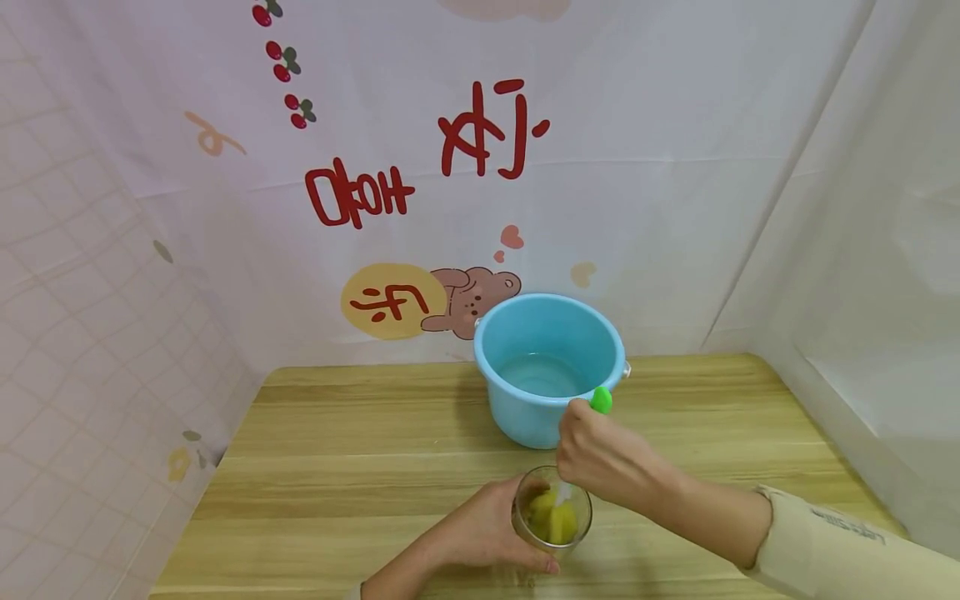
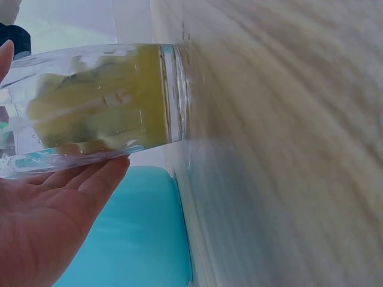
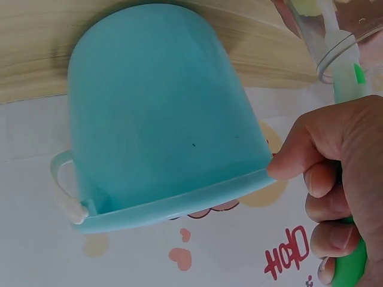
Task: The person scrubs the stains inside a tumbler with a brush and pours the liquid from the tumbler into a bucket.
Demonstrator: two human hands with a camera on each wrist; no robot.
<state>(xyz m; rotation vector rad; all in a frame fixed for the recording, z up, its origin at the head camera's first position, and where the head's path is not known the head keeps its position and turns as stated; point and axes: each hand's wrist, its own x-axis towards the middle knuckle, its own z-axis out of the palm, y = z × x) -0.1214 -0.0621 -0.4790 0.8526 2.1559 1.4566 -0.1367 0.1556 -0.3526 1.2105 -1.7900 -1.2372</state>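
Observation:
My right hand (image 1: 600,454) grips the green handle (image 3: 352,254) of a cup brush, whose pale neck (image 3: 347,60) runs down into a clear drinking glass (image 1: 525,533). Inside the glass sits the brush's yellow, sponge-like head (image 1: 558,518), pressed near the wall. The left hand (image 1: 491,529) holds the glass from its left side, fingers and thumb around it. In the left wrist view the glass (image 2: 173,89) has its base at or just above the tabletop; contact cannot be told. Part of the handle is hidden in the right fist.
A light blue bucket (image 1: 525,421) with a white-ended handle stands behind the hands, holding some clear water (image 1: 543,375). The wood-grain table (image 1: 360,467) meets a printed white cloth (image 1: 637,208) at the back and sides.

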